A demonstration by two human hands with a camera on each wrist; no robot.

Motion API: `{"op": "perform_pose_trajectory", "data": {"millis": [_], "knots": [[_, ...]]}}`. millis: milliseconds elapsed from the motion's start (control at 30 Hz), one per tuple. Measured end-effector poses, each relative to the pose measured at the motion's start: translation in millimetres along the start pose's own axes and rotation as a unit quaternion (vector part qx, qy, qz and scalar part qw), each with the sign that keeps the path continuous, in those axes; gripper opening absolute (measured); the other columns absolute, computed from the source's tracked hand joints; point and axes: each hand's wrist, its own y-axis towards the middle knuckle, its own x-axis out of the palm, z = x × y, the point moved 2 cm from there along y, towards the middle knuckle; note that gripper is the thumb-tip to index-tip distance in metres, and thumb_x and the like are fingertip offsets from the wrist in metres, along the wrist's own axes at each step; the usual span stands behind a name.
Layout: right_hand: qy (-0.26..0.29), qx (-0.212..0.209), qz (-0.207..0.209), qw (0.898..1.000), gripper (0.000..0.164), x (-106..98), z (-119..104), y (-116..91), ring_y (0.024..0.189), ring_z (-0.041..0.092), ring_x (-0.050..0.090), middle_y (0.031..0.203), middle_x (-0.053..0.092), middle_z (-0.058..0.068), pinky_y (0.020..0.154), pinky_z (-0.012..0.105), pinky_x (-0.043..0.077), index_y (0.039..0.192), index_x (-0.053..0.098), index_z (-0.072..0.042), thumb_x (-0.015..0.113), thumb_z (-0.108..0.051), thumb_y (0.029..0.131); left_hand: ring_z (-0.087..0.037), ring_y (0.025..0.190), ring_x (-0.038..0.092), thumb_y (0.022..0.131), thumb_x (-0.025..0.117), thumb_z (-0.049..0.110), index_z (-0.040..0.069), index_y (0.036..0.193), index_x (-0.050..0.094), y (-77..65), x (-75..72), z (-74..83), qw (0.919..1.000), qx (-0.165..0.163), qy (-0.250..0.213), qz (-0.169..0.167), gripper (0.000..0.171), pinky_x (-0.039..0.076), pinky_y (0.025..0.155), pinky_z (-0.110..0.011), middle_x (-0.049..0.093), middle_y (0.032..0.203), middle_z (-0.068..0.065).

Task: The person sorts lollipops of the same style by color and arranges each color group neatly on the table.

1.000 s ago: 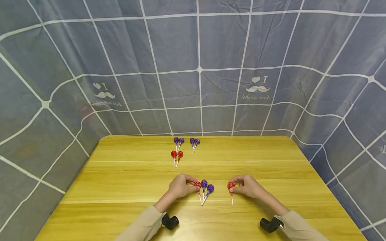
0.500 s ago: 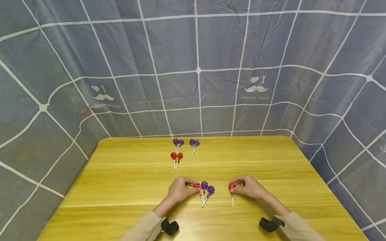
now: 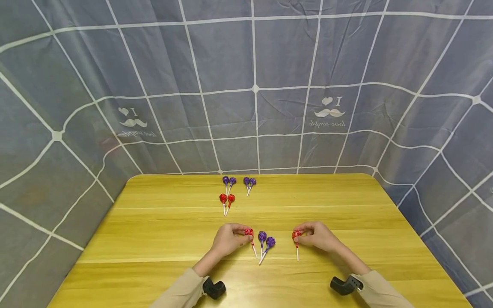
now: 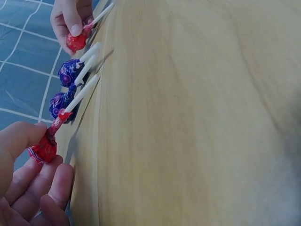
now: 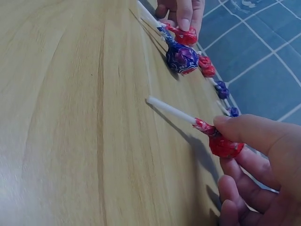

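Note:
Between thumb and fingers, my left hand (image 3: 227,239) pinches the wrapped head of a red lollipop (image 4: 44,148), its white stick pointing toward the near edge. Just right of it, two purple lollipops (image 3: 262,236) lie on the table with their sticks meeting at the lower ends. Farther right, my right hand (image 3: 317,236) pinches another red lollipop (image 5: 225,146) by its head. In the right wrist view this stick slants toward the tabletop; whether its tip touches the wood I cannot tell.
On the wooden table (image 3: 173,239), two red lollipops (image 3: 223,198) lie toward the back, below a purple pair (image 3: 225,180). Another purple pair (image 3: 252,182) lies to their right. A grey curtain with white lines (image 3: 227,115) stands behind and along the sides.
The left hand has shifted slightly left and away with its red lollipop, widening the gap to the purple pair. The right hand's place is nearly the same, its red lollipop still pinched.

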Motion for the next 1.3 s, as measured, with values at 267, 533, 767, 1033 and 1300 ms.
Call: {"op": "perform_pose_trajectory", "data": {"millis": [267, 533, 767, 1033, 1300], "knots": [[0.009, 0.000, 0.022, 1.000, 0.034, 0.9, -10.8, -3.8, 0.065, 0.006, 0.049, 0.093, 0.069, 0.010, 0.057, 0.020, 0.039, 0.110, 0.067, 0.000, 0.074, -0.021, 0.084, -0.016, 0.077, 0.070, 0.081, 0.077, 0.019, -0.001, 0.106, 0.071, -3.0, -6.0, -1.8, 0.9998, -0.007, -0.009, 0.017, 0.033, 0.052, 0.056, -0.021, 0.074, 0.095, -0.014], [0.020, 0.011, 0.050, 0.998, 0.035, 2.4, -8.8, 11.9, 0.068, 0.009, 0.052, 0.095, 0.069, 0.008, 0.056, 0.020, 0.041, 0.109, 0.068, -0.003, 0.077, -0.022, 0.081, -0.018, 0.072, 0.069, 0.081, 0.076, 0.021, 0.001, 0.106, 0.072, 1.7, -18.7, 0.1, 0.9994, -0.002, 0.005, 0.034, 0.032, 0.049, 0.054, -0.021, 0.074, 0.096, -0.015], [0.012, 0.005, 0.048, 0.999, 0.035, 3.6, -22.2, 31.4, 0.061, 0.011, 0.054, 0.098, 0.068, 0.010, 0.049, 0.021, 0.043, 0.109, 0.068, -0.005, 0.076, -0.025, 0.081, -0.022, 0.058, 0.068, 0.082, 0.076, 0.020, 0.001, 0.107, 0.072, 12.9, -28.5, 8.1, 0.9993, -0.006, 0.010, 0.035, 0.032, 0.045, 0.045, -0.023, 0.073, 0.095, -0.015], [0.017, -0.008, 0.050, 0.999, 0.035, 7.5, -39.1, 55.3, 0.060, 0.014, 0.055, 0.100, 0.069, 0.012, 0.048, 0.023, 0.043, 0.108, 0.069, -0.004, 0.076, -0.023, 0.080, -0.017, 0.064, 0.068, 0.081, 0.076, 0.021, 0.005, 0.105, 0.074, 32.2, -32.6, 15.2, 0.9965, -0.003, 0.061, 0.058, 0.029, 0.047, 0.054, -0.022, 0.074, 0.092, -0.011], [0.018, 0.000, 0.053, 0.998, 0.034, 13.2, -49.7, 81.3, 0.063, 0.016, 0.055, 0.097, 0.070, 0.011, 0.051, 0.023, 0.043, 0.108, 0.070, -0.004, 0.077, -0.022, 0.080, -0.016, 0.071, 0.066, 0.081, 0.076, 0.024, 0.010, 0.104, 0.075, 53.7, -33.9, 22.1, 0.9930, -0.020, 0.089, 0.075, 0.027, 0.039, 0.051, -0.024, 0.075, 0.091, -0.007]]}}
